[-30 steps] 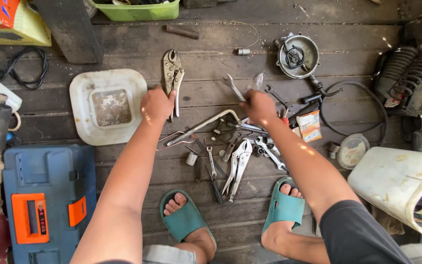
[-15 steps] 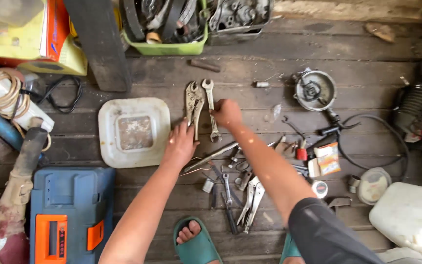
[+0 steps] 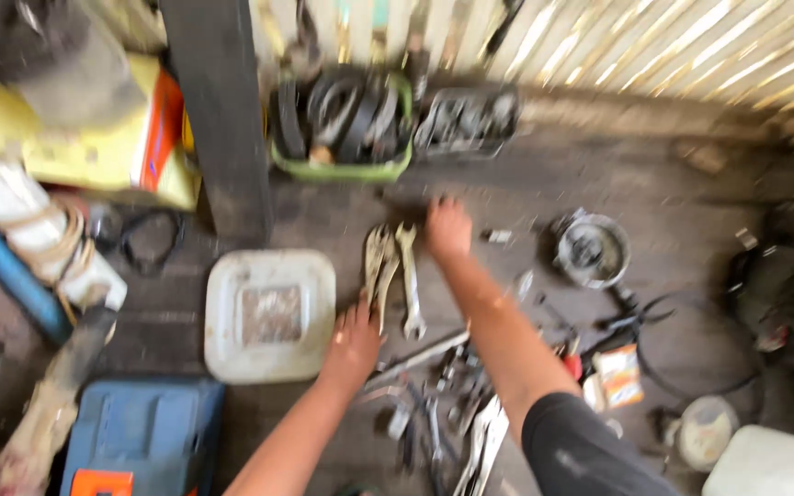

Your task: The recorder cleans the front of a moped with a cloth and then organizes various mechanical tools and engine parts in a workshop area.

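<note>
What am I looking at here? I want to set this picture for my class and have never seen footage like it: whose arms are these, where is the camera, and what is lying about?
There is no machine: a person wears a camera on the head, so you look down along their own two bare arms at a dark wooden floor. The picture is blurred. The left hand rests on the floor beside a pair of locking pliers and an open-ended spanner. The right hand reaches further out, just past the spanner; neither hand clearly holds anything. Nearby lie a square white tray, a blue tool case, a green basket of dark parts, a round metal part, and a scatter of small tools beneath the right arm.
</note>
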